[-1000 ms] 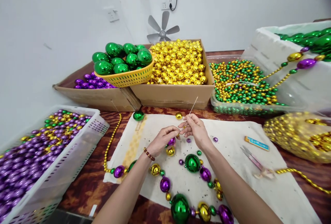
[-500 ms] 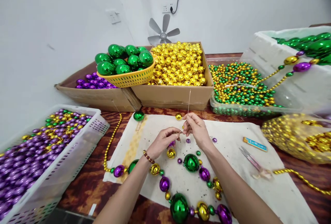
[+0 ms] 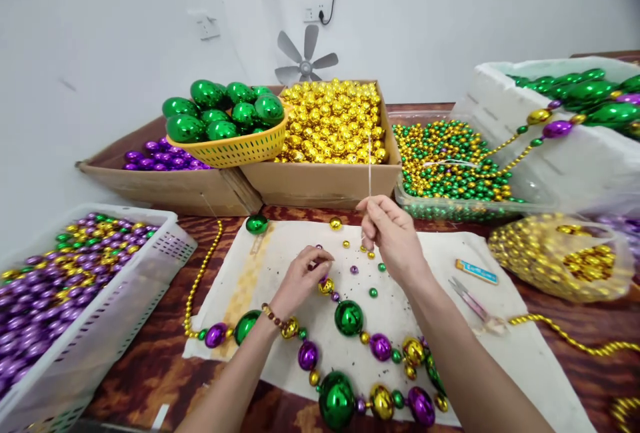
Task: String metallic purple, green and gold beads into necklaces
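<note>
My right hand [image 3: 393,236] is raised over the cloth, its fingers pinched round a long thin needle [image 3: 370,166] that points straight up. My left hand [image 3: 305,276] is closed, thumb and fingertips together at the upper end of a bead garland [image 3: 349,318]; its fingers partly hide the beads there. Gold, purple and green beads of several sizes make up the garland, which curves over the cloth below both hands. Between the hands lie loose small beads, among them a purple bead [image 3: 354,270] and a green bead [image 3: 373,292].
A white cloth [image 3: 440,366] covers part of the table. Scissors [image 3: 470,300] and a small blue packet [image 3: 477,271] lie at right. Behind stand a cardboard box [image 3: 325,183], a yellow basket [image 3: 235,148] and a clear tub [image 3: 465,210]. A white crate [image 3: 120,313] stands at left.
My hands have moved apart: the right rose with the needle, the left shifted slightly left. Garland beads near the left hand have drawn into a closer line. The view has shifted a little.
</note>
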`<state>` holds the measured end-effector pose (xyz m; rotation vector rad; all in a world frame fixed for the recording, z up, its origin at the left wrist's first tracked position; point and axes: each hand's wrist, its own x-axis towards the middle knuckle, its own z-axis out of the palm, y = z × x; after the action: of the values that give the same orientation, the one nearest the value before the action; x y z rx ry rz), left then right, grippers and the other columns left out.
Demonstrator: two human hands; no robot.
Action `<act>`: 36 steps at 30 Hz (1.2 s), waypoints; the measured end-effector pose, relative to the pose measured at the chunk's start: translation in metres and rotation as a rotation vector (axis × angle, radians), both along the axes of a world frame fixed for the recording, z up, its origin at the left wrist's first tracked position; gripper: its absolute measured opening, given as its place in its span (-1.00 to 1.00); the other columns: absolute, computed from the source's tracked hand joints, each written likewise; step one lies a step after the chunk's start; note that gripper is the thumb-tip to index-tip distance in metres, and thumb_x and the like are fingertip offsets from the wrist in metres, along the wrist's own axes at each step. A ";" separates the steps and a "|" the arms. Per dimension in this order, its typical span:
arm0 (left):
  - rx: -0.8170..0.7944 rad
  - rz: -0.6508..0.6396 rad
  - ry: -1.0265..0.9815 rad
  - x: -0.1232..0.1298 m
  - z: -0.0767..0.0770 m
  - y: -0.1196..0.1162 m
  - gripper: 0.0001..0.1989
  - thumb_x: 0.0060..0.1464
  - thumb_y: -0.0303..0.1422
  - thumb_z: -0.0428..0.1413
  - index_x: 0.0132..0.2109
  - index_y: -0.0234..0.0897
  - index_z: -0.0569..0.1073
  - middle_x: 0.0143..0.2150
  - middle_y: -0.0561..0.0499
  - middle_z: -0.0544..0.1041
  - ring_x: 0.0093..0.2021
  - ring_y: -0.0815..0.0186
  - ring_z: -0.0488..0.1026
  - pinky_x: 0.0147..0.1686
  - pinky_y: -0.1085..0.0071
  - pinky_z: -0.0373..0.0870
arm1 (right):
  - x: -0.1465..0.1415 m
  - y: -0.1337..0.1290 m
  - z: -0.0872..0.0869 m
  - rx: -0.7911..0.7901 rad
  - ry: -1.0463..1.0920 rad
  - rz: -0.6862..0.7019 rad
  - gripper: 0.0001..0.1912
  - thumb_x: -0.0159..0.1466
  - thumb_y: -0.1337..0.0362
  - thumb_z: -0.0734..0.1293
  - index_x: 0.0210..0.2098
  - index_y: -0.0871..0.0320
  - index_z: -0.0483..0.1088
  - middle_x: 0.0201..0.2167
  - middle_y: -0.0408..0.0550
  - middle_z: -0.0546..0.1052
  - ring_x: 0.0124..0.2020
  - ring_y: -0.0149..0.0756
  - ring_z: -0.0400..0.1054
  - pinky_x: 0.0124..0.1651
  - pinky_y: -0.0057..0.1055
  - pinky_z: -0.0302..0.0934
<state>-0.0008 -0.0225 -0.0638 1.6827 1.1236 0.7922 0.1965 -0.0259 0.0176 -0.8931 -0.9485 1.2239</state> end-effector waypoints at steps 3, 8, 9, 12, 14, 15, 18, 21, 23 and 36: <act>-0.013 0.038 0.020 -0.013 -0.003 0.004 -0.83 0.09 -0.32 0.08 -0.22 -0.23 0.54 -0.20 -0.05 0.49 -0.20 0.23 0.37 -0.18 0.38 0.27 | -0.007 -0.002 -0.006 -0.024 -0.065 0.050 -0.83 0.29 0.16 0.24 -0.29 0.13 0.34 -0.65 -0.30 0.28 -0.69 -0.51 0.19 -0.64 -0.58 0.11; -0.134 0.019 -0.032 -0.033 -0.002 0.004 -0.86 0.05 -0.32 0.10 -0.26 -0.26 0.50 -0.37 0.02 0.45 -0.36 0.31 0.34 -0.31 0.42 0.27 | -0.019 -0.012 -0.005 -0.026 -0.114 0.119 -0.86 0.26 0.22 0.26 -0.26 0.16 0.36 -0.54 -0.21 0.41 -0.57 -0.42 0.37 -0.57 -0.51 0.30; -0.197 0.005 -0.063 -0.036 -0.001 0.003 -0.86 0.05 -0.31 0.10 -0.25 -0.26 0.48 -0.39 0.04 0.43 -0.39 0.34 0.32 -0.36 0.44 0.27 | -0.022 -0.015 -0.004 -0.010 -0.118 0.129 -0.86 0.27 0.22 0.25 -0.25 0.16 0.37 -0.53 -0.18 0.44 -0.54 -0.38 0.41 -0.56 -0.50 0.32; -0.305 -0.034 -0.128 -0.045 -0.001 0.003 -0.86 0.05 -0.31 0.10 -0.25 -0.27 0.43 -0.36 0.05 0.42 -0.41 0.37 0.33 -0.41 0.46 0.26 | -0.031 -0.022 -0.003 0.057 -0.192 0.124 -0.85 0.32 0.21 0.23 -0.27 0.15 0.37 -0.51 -0.14 0.49 -0.50 -0.33 0.46 -0.57 -0.50 0.31; -0.277 -0.070 -0.104 -0.050 -0.003 0.004 -0.86 0.04 -0.32 0.09 -0.27 -0.28 0.43 -0.36 0.04 0.43 -0.41 0.37 0.34 -0.40 0.46 0.27 | -0.038 -0.026 -0.004 0.076 -0.290 0.108 -0.84 0.34 0.19 0.22 -0.27 0.13 0.36 -0.53 -0.15 0.49 -0.53 -0.36 0.45 -0.57 -0.54 0.27; -0.244 -0.095 -0.066 -0.053 -0.004 0.005 -0.86 0.03 -0.32 0.09 -0.28 -0.29 0.44 -0.37 0.03 0.44 -0.41 0.36 0.34 -0.39 0.45 0.28 | -0.042 -0.028 -0.006 0.075 -0.337 0.103 -0.83 0.35 0.18 0.21 -0.27 0.12 0.36 -0.54 -0.17 0.49 -0.54 -0.38 0.45 -0.58 -0.56 0.24; -0.153 -0.160 0.061 -0.063 -0.008 0.010 -0.88 0.02 -0.34 0.09 -0.32 -0.30 0.46 -0.41 0.02 0.46 -0.40 0.34 0.36 -0.35 0.43 0.29 | -0.053 -0.031 -0.011 0.059 -0.410 0.083 -0.81 0.37 0.16 0.20 -0.26 0.11 0.35 -0.57 -0.21 0.46 -0.60 -0.43 0.41 -0.58 -0.58 0.18; -0.102 -0.180 0.123 -0.074 -0.010 0.016 -0.90 -0.01 -0.36 0.11 -0.37 -0.30 0.48 -0.41 0.01 0.48 -0.35 0.30 0.37 -0.30 0.41 0.28 | -0.062 -0.033 -0.018 0.042 -0.357 0.068 -0.82 0.38 0.17 0.19 -0.26 0.11 0.34 -0.58 -0.23 0.43 -0.62 -0.45 0.37 -0.58 -0.56 0.14; -0.066 -0.193 0.153 -0.079 -0.011 0.018 -0.91 -0.01 -0.38 0.10 -0.38 -0.29 0.47 -0.40 0.02 0.48 -0.34 0.29 0.37 -0.28 0.40 0.27 | -0.066 -0.036 -0.023 0.025 -0.287 0.045 -0.82 0.38 0.18 0.18 -0.26 0.11 0.33 -0.58 -0.24 0.41 -0.63 -0.46 0.35 -0.60 -0.56 0.12; 0.098 -0.132 0.305 -0.092 -0.031 0.015 -0.91 0.01 -0.43 0.07 -0.39 -0.28 0.48 -0.34 0.02 0.43 -0.31 0.31 0.37 -0.23 0.39 0.26 | -0.097 -0.040 -0.039 -0.039 -0.259 0.043 -0.82 0.40 0.17 0.16 -0.16 0.10 0.32 -0.59 -0.30 0.27 -0.63 -0.50 0.19 -0.56 -0.55 0.13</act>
<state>-0.0927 -0.0070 -0.0948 1.9867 1.1781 0.5258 0.0993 -0.0664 -0.0215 -1.0855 -1.1573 1.1848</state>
